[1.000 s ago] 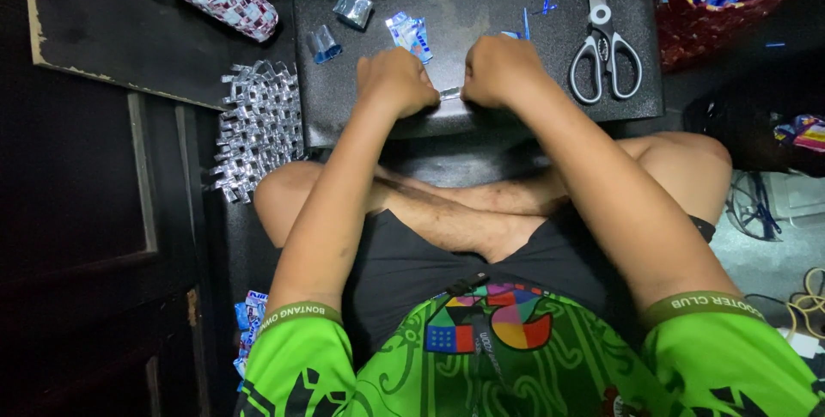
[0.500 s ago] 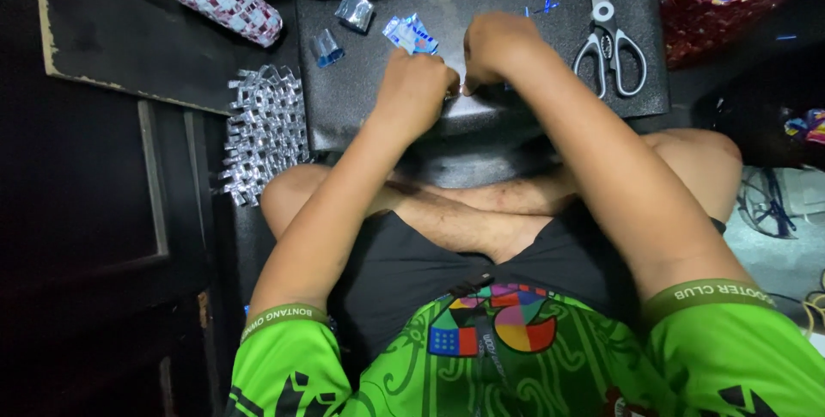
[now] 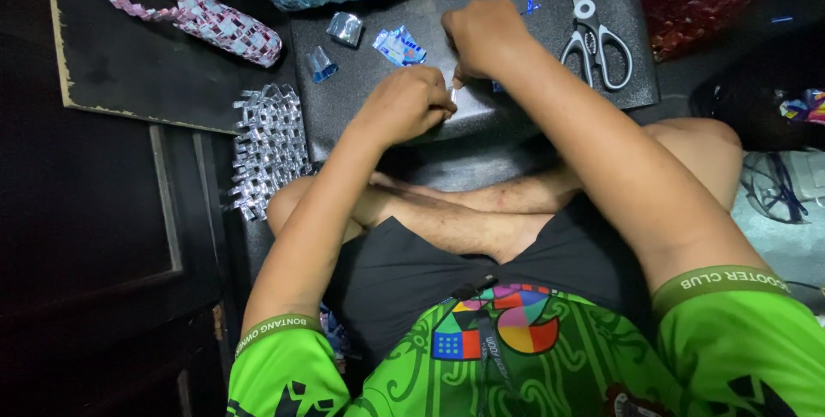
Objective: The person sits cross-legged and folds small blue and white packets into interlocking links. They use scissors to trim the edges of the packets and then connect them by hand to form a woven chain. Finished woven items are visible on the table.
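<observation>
Both fists have slid apart since before — left hand [image 3: 404, 106] and right hand [image 3: 483, 37] pinch a small silvery foil strip [image 3: 453, 91] between them, on the glossy black board [image 3: 361, 99] at upper centre.

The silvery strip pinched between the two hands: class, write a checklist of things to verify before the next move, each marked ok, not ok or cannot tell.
1. Both hands on the silvery strip: ok; left hand and right hand meet at it.
2. Strip's fold state: cannot tell; the fingers hide nearly all of it.
3. Scissors within reach: ok; they lie on the dark board beside the right hand.
4. Scissors closed: ok.
5. Spare folded pieces near: ok; a silver piece and a blue piece lie just beyond the left hand.
6. Woven silver mat out of the way: ok; it lies apart, left of the forearm.
</observation>
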